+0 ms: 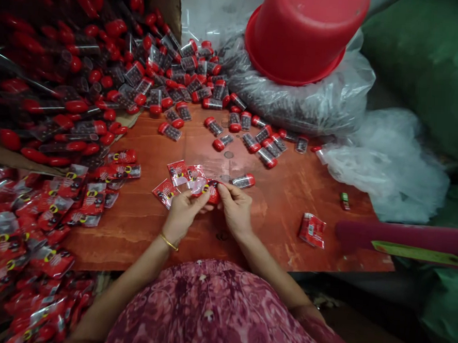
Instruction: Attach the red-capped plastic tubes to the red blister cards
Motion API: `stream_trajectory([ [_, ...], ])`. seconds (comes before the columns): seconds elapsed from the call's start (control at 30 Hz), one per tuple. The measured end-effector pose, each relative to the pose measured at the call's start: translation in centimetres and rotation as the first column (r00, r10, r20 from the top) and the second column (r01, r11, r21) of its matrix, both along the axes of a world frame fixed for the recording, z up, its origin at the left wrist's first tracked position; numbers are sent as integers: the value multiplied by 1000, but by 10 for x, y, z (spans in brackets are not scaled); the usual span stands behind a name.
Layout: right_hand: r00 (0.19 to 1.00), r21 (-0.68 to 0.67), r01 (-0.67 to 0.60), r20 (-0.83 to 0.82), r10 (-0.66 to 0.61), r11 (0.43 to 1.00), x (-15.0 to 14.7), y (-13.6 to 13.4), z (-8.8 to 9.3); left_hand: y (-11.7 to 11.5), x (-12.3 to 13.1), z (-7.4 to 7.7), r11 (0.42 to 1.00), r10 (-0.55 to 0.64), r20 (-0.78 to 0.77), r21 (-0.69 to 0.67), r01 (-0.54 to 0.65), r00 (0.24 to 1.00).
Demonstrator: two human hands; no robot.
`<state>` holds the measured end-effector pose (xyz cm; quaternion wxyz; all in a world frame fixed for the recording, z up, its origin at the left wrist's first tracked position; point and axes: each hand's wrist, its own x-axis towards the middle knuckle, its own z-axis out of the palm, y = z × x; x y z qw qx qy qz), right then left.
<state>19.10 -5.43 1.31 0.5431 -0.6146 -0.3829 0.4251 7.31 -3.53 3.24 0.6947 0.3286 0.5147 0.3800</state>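
Note:
Between my two hands, above the front middle of the red-brown table, is a red printed plastic packet (213, 192). My left hand (186, 210) pinches its left side between thumb and fingers. At the other side, the thumb and fingers of my right hand (236, 208) close on its edge. Whether anything is inside the packet I cannot tell. Several flat red packets (164, 191) lie just left of and behind my left hand. Behind my right hand rests a clear tube with a red cap (244, 181), dark pieces inside it.
Many red-capped tubes (213, 103) spill from a cardboard box at the left. Filled red packets (56, 207) are heaped at the left edge. An upturned red tub (303, 36) sits on a plastic bag (314, 107). Another packet stack (313, 230) lies to the right.

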Motion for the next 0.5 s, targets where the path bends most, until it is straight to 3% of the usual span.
stream_trajectory([
  [0.1, 990, 55, -101, 106, 95, 993, 4, 2, -2, -3, 7, -3, 984, 178, 65, -16, -178, 982],
  [0.17, 935, 117, -163, 337, 115, 980, 23, 5, -2, 0, 6, -2, 976, 217, 86, 1, -218, 972],
  [0.2, 863, 125, -205, 491, 119, 971, 37, 9, -1, 3, 4, -1, 973, 228, 91, 5, -230, 969],
  [0.27, 634, 66, -234, 767, 101, 970, 69, 17, -3, 8, -1, 0, 973, 231, 111, -9, -231, 967],
  [0.33, 448, -59, -251, 878, 170, 966, 99, 24, -8, 11, -6, 1, 978, 208, 146, -43, -204, 967],
  [0.37, 395, -108, -278, 893, 216, 955, 110, 26, -12, 12, -7, 1, 980, 196, 162, -61, -188, 967],
  [0.43, 393, -129, -330, 882, 260, 935, 122, 24, -21, 13, -9, 1, 981, 187, 179, -85, -174, 966],
  [0.5, 509, -82, -323, 825, 246, 943, 120, 15, -27, 12, -9, 1, 980, 187, 178, -107, -170, 966],
])
